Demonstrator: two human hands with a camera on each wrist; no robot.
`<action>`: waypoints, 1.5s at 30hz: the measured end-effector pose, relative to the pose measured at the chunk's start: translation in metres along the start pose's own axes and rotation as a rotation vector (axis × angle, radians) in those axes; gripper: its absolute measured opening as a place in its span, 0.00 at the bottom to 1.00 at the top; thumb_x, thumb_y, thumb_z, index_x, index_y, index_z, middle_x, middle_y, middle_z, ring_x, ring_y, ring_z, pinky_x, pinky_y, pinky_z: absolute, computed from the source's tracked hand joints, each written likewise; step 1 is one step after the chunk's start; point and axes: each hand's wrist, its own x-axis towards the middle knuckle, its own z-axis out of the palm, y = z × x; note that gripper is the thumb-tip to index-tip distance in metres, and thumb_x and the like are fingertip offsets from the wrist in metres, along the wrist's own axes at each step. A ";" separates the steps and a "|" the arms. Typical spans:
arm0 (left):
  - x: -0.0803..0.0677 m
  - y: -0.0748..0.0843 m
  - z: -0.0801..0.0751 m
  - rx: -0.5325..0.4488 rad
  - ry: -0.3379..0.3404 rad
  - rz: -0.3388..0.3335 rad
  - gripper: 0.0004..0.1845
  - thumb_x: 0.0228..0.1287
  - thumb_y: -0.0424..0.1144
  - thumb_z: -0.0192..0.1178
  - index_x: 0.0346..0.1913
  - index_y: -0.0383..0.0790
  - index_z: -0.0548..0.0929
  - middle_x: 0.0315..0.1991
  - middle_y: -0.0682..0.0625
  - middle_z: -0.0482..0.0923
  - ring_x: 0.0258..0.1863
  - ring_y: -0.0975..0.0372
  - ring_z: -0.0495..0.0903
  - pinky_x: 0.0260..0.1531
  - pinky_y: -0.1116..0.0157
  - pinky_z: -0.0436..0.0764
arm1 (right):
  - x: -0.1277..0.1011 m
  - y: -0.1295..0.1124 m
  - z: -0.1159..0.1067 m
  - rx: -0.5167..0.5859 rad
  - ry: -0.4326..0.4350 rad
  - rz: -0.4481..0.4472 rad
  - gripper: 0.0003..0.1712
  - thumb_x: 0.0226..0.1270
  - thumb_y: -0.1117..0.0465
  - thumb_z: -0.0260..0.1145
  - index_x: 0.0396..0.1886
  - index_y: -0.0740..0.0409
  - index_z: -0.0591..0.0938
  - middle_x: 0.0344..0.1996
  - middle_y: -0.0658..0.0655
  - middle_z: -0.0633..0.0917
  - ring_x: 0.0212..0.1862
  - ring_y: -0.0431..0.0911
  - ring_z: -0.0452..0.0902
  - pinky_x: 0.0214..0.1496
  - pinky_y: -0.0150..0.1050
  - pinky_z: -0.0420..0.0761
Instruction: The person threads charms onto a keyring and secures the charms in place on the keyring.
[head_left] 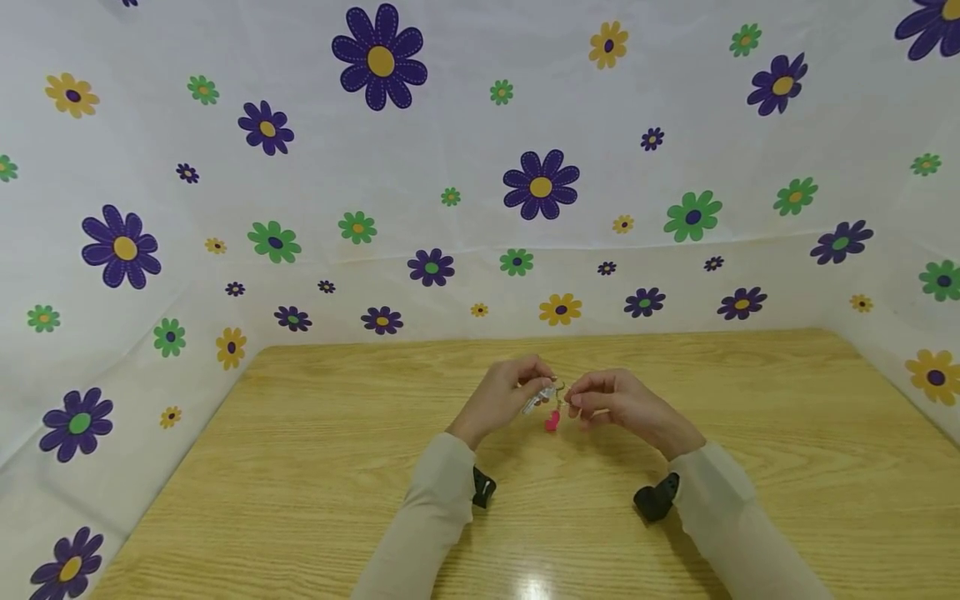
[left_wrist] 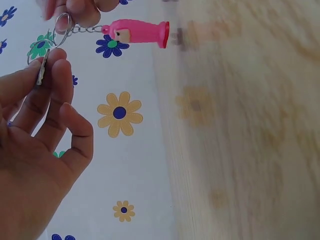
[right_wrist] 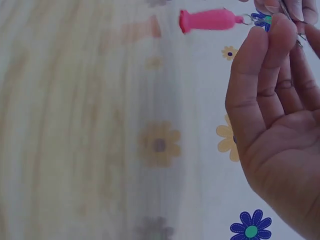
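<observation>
Hanging above the surface (head_left: 337,442), since only its chain (left_wrist: 86,29) holds it, is the pink figure (left_wrist: 139,32); the left hand (head_left: 501,400) pinches 1 key (left_wrist: 43,70), while the right hand (head_left: 628,407), partly hidden, seems to have a narrow grip on the key ring (left_wrist: 61,35).

The head view looks forward and down from farther back across the counter (head_left: 315,475), left hand (head_left: 501,398) and right hand (head_left: 628,407) below centre. Each wrist view looks from close by, turned sideways; both share the pink figure (left_wrist: 142,32) near the frame's top.
</observation>
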 end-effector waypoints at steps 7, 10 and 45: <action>0.000 -0.002 0.001 0.013 -0.014 0.023 0.07 0.76 0.29 0.56 0.43 0.31 0.84 0.36 0.45 0.86 0.31 0.65 0.81 0.32 0.70 0.78 | 0.004 -0.002 0.001 -0.054 -0.004 0.015 0.13 0.79 0.63 0.57 0.41 0.73 0.80 0.26 0.54 0.79 0.25 0.40 0.71 0.31 0.32 0.77; -0.001 -0.002 0.001 0.024 -0.009 0.019 0.07 0.76 0.29 0.56 0.44 0.31 0.84 0.37 0.44 0.86 0.32 0.67 0.80 0.32 0.71 0.77 | 0.003 -0.001 0.001 -0.039 -0.009 0.007 0.12 0.80 0.65 0.55 0.42 0.73 0.78 0.28 0.54 0.80 0.27 0.40 0.73 0.33 0.33 0.79; -0.002 0.001 0.004 0.071 -0.078 -0.005 0.09 0.78 0.29 0.53 0.44 0.33 0.84 0.35 0.49 0.82 0.27 0.65 0.73 0.29 0.71 0.72 | 0.002 -0.003 0.005 0.030 0.074 -0.005 0.21 0.83 0.61 0.52 0.24 0.56 0.80 0.35 0.54 0.79 0.39 0.44 0.75 0.43 0.38 0.82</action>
